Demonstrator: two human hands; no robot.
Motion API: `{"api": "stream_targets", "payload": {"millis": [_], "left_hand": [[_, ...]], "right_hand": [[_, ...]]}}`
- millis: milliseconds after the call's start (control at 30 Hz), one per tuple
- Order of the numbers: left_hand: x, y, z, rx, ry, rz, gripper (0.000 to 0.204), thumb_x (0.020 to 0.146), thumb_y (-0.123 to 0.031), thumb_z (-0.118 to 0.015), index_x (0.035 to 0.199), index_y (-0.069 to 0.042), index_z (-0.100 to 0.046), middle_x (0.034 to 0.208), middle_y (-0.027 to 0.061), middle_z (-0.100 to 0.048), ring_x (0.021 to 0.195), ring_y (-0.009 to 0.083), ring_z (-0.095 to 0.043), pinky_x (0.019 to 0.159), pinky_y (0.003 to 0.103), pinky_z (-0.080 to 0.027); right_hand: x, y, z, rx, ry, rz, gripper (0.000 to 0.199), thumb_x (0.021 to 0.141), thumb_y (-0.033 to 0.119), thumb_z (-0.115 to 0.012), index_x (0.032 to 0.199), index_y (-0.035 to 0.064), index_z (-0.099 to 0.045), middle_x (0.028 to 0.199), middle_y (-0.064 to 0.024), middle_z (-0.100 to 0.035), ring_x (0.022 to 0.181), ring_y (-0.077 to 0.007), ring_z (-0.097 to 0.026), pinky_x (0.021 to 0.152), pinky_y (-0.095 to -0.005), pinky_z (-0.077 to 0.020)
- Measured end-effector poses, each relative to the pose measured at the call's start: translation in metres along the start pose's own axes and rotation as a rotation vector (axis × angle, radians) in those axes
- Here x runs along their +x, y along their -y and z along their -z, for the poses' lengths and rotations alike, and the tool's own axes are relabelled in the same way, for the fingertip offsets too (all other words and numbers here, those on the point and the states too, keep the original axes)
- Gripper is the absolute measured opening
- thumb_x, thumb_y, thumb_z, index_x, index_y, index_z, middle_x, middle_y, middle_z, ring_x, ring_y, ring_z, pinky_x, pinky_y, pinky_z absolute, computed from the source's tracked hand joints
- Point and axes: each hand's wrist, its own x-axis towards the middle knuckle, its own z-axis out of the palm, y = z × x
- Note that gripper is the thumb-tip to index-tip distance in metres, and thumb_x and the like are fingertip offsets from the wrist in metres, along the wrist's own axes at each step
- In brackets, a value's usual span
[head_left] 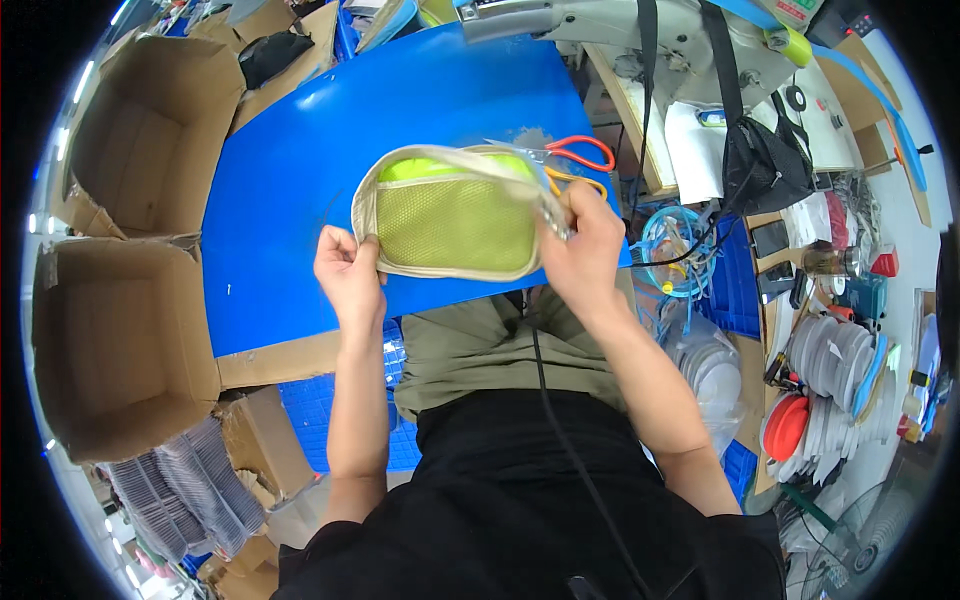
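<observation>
Left hand [347, 268] grips beige-trimmed yellow-green mesh fabric pouch [455, 213] at left edge | right hand [582, 242] clamps right corner | pouch held above blue board [300, 180] | looks fully stitched; orange-handled scissors [578, 153] rest beside, trimming possibly pending

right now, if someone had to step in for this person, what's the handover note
Left hand: pinching the left edge of the pouch, a beige-trimmed one with a yellow-green mesh front.
Right hand: gripping the pouch's right end, where its zipper end sits.
The pouch is held up over the blue board. Orange-handled scissors lie on the board just behind the right hand, apart from it.
Two open cardboard boxes stand to the left; what is in them cannot be seen.
Done: pouch picked up and held in both hands.
Left: cannot tell whether the zipper is fully closed; check it.
</observation>
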Motion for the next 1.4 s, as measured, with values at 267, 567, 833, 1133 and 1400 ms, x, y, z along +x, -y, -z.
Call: {"api": "stream_targets", "payload": {"millis": [267, 567, 833, 1133, 1400], "left_hand": [[-0.038, 0.003, 0.002, 0.191, 0.118, 0.074, 0.026, 0.088, -0.003, -0.078, 0.097, -0.005, -0.054, 0.089, 0.0078, -0.062, 0.073, 0.0166, -0.066, 0.060, 0.030, -0.056], [-0.031, -0.063, -0.059, 0.727, 0.473, -0.917, 0.057, 0.070, -0.012, -0.088, 0.123, -0.010, -0.069, 0.128, 0.0112, -0.066, 0.122, 0.0310, -0.061, 0.105, 0.043, -0.044], [-0.008, -0.063, -0.064, 0.697, 0.669, -0.991, 0.042, 0.060, -0.010, -0.083, 0.101, -0.014, -0.078, 0.086, 0.0019, -0.061, 0.087, 0.0245, -0.063, 0.085, 0.041, -0.050], [0.025, -0.020, -0.031, 0.606, 0.274, -0.800, 0.027, 0.066, 0.003, -0.081, 0.091, -0.007, -0.073, 0.103, 0.0085, -0.072, 0.088, 0.0234, -0.069, 0.070, 0.036, -0.057], [0.002, 0.025, -0.006, 0.375, 0.191, -0.004, 0.018, 0.086, -0.004, -0.076, 0.098, -0.003, -0.064, 0.093, 0.0042, -0.069, 0.080, 0.0079, -0.060, 0.067, 0.024, -0.049]], "right_hand": [[-0.013, -0.045, -0.004, 0.361, 0.166, -0.507, 0.033, 0.084, 0.014, -0.083, 0.084, 0.0034, -0.052, 0.074, -0.0028, -0.054, 0.068, -0.0113, -0.048, 0.061, -0.0291, -0.0417], [-0.019, 0.031, 0.015, 0.205, 0.343, 0.072, 0.019, 0.077, -0.005, -0.073, 0.091, 0.0031, -0.064, 0.081, -0.0087, -0.058, 0.068, -0.0214, -0.057, 0.061, -0.0324, -0.0455], [-0.017, 0.045, 0.023, 0.136, 0.365, 0.134, 0.025, 0.074, -0.006, -0.071, 0.095, 0.0061, -0.068, 0.079, -0.0086, -0.058, 0.065, -0.0247, -0.057, 0.056, -0.0350, -0.0446], [-0.020, 0.056, 0.042, 0.067, 0.209, 0.248, 0.024, 0.075, -0.007, -0.071, 0.095, 0.0059, -0.069, 0.075, -0.0070, -0.060, 0.059, -0.0211, -0.058, 0.053, -0.0313, -0.0448], [0.000, 0.024, 0.017, 0.774, 0.113, -0.656, 0.029, 0.100, 0.003, -0.061, 0.128, 0.0033, -0.053, 0.091, -0.0003, -0.061, 0.078, -0.0029, -0.055, 0.067, -0.0189, -0.0420]]}}
